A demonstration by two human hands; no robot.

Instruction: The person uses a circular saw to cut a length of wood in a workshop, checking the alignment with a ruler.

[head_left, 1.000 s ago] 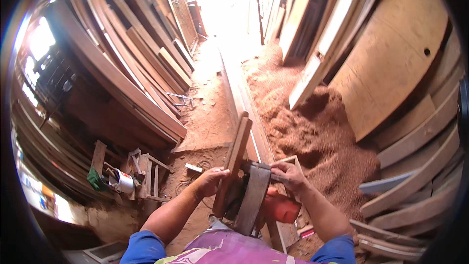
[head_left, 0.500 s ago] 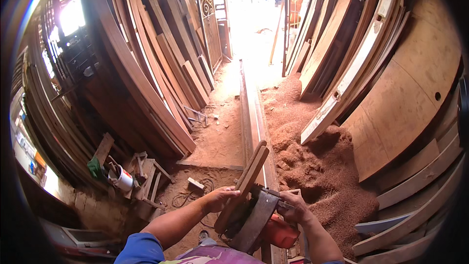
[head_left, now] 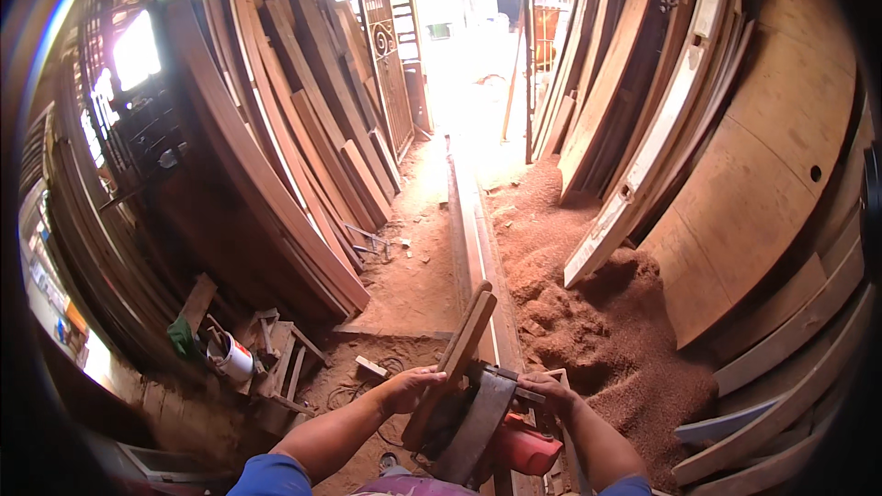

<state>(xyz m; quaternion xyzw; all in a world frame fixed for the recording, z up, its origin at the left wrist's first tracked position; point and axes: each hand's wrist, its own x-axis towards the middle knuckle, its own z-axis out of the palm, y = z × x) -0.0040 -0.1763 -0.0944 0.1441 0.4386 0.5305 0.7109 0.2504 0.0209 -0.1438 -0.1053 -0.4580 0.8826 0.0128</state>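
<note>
With left hand [head_left: 412,388] clasped to tilted wooden bar [head_left: 459,349] and right hand [head_left: 553,393] clasped to grey frame [head_left: 481,418] beside red housing [head_left: 530,450], just before purple shirt [head_left: 415,487] at near end of long plank [head_left: 488,289], best steady both sides evenly, keeping grip outermost.

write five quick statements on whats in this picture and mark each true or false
1. The left hand touches a brown wooden piece. True.
2. The right hand wears a glove. False: it is bare.
3. The red casing is right of the wooden piece. True.
4. The white bucket stands right of both hands. False: it is to their left.
5. The plywood sheet has a round hole. True.
</note>
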